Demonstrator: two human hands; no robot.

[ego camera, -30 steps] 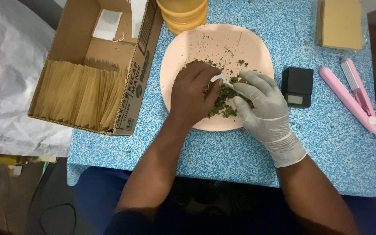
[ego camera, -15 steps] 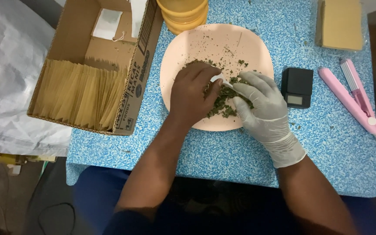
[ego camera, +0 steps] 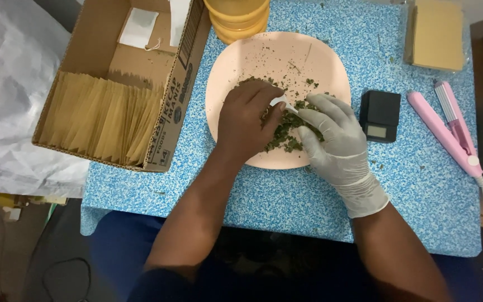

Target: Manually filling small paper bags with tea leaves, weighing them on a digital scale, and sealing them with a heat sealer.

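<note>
- Your left hand and gloved right hand meet over the pink plate, so the lower half of it is taken; the upper half is open.
- Left of the plate, the cardboard box stands close, leaving only a narrow strip of table.
- Above, the stack of yellow bowls touches the plate's rim.
- To the right, the small black scale sits just beside the plate, with the pink hair straightener farther out.
- The blue table near you is open.

Your table: blue speckled top, centre frame.
Upper left: cardboard box.
Centre: pink plate.
Right: black scale, pink straightener.
</note>
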